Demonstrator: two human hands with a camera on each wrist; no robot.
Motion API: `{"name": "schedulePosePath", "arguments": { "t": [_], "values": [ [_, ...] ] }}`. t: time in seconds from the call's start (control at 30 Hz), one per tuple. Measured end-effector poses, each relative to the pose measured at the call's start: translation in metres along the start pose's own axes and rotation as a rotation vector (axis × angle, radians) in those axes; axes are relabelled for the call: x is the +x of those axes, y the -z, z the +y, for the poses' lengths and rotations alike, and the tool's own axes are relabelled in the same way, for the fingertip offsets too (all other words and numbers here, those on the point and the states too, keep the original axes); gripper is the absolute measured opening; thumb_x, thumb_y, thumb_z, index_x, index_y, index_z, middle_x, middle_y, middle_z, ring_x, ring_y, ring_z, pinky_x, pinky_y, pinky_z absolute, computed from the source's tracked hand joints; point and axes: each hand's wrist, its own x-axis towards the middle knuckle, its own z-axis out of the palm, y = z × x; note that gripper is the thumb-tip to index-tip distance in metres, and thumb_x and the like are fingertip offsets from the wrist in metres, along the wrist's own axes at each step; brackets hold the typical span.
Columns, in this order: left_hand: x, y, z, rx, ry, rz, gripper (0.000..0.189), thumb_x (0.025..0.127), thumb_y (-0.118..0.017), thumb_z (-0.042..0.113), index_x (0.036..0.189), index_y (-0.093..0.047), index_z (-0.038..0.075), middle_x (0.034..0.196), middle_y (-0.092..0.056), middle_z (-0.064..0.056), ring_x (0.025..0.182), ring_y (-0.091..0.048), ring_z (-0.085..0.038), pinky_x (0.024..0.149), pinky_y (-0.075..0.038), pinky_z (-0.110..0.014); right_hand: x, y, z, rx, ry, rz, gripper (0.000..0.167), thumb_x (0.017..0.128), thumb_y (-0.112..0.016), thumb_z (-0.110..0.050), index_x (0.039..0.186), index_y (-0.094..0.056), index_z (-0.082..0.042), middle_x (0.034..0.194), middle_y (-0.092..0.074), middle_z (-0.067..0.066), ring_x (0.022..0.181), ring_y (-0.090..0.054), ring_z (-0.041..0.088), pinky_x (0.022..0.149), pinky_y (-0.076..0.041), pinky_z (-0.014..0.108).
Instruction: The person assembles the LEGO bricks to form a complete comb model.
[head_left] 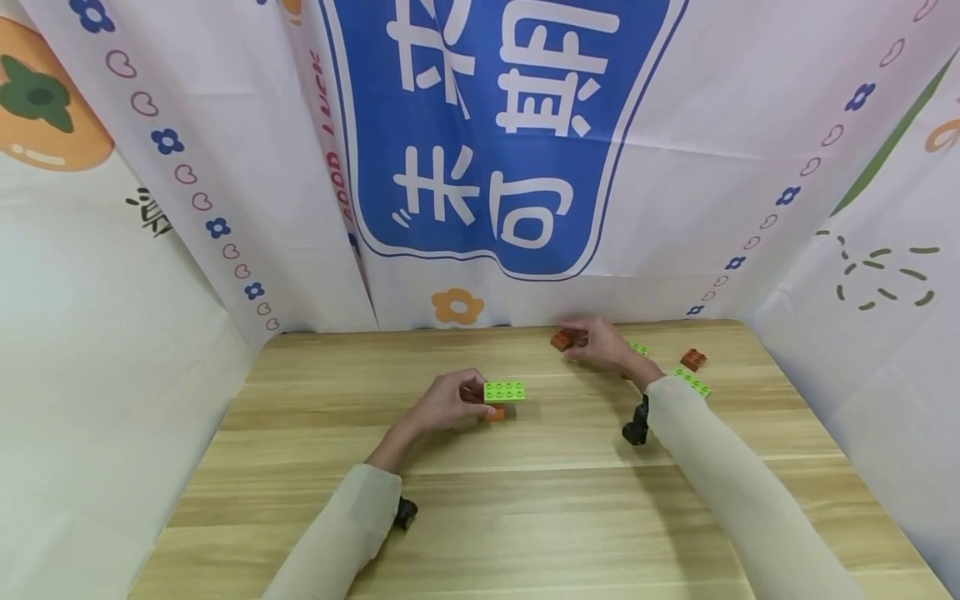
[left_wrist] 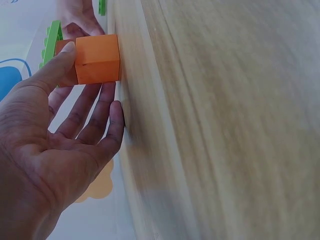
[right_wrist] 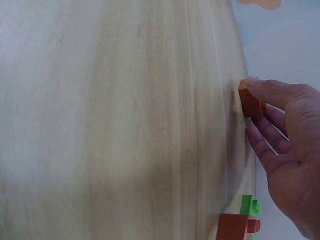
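My left hand (head_left: 450, 400) grips a small stack of toy building bricks between thumb and fingers. At its bottom is an orange brick (left_wrist: 98, 59), with a darker brown-orange brick (left_wrist: 67, 75) on that and a lime-green studded brick (head_left: 504, 391) across the top. The thumb presses against the side of the stack, which stands low over the table. Farther back and to the right, my right hand (head_left: 600, 343) pinches a brown brick (head_left: 561, 339) near the table's rear edge. In the right wrist view the thumb lies over the upper end of this brown brick (right_wrist: 250, 100).
Right of my right hand lie a brown brick (head_left: 693, 359) and a lime-green brick (head_left: 692, 382). Another green brick (head_left: 638, 349) is partly hidden behind that wrist. The wooden table (head_left: 525, 517) meets a printed cloth (head_left: 660, 208) at the back, with cloth on both sides.
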Motion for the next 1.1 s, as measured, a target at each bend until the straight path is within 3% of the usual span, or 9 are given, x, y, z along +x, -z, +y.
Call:
{"name": "schedulePosePath", "arguments": {
  "t": [0.37,0.73,1.1],
  "values": [
    [0.001,-0.001,0.001,-0.001,-0.001,0.007,0.025,0.089,-0.087,0.012,0.104,-0.067,0.009,0.106,-0.074,-0.005,0.096,-0.070,-0.017,0.085,-0.061,-0.031,0.002,-0.005,0.003,-0.038,-0.027,0.019,0.061,0.091,-0.085,-0.009,0.146,-0.060,0.002,0.139,-0.064,0.027,0.122,-0.063,0.039,0.104,-0.053,0.054],
    [0.000,0.000,0.001,-0.007,0.003,0.006,0.025,0.088,-0.088,0.011,0.103,-0.067,0.009,0.106,-0.074,-0.005,0.095,-0.070,-0.016,0.083,-0.061,-0.029,-0.001,-0.011,0.002,-0.083,0.000,0.060,0.056,0.090,-0.085,-0.010,0.140,-0.064,0.003,0.134,-0.067,0.027,0.119,-0.065,0.039,0.100,-0.055,0.054],
    [0.001,-0.001,0.001,0.020,-0.007,0.005,0.026,0.088,-0.088,0.012,0.102,-0.066,0.009,0.106,-0.074,-0.005,0.095,-0.070,-0.016,0.083,-0.061,-0.029,-0.001,-0.021,0.003,-0.052,0.011,0.074,0.046,0.091,-0.085,-0.009,0.132,-0.070,0.004,0.120,-0.072,0.021,0.106,-0.068,0.033,0.091,-0.059,0.049]
  ]
}}
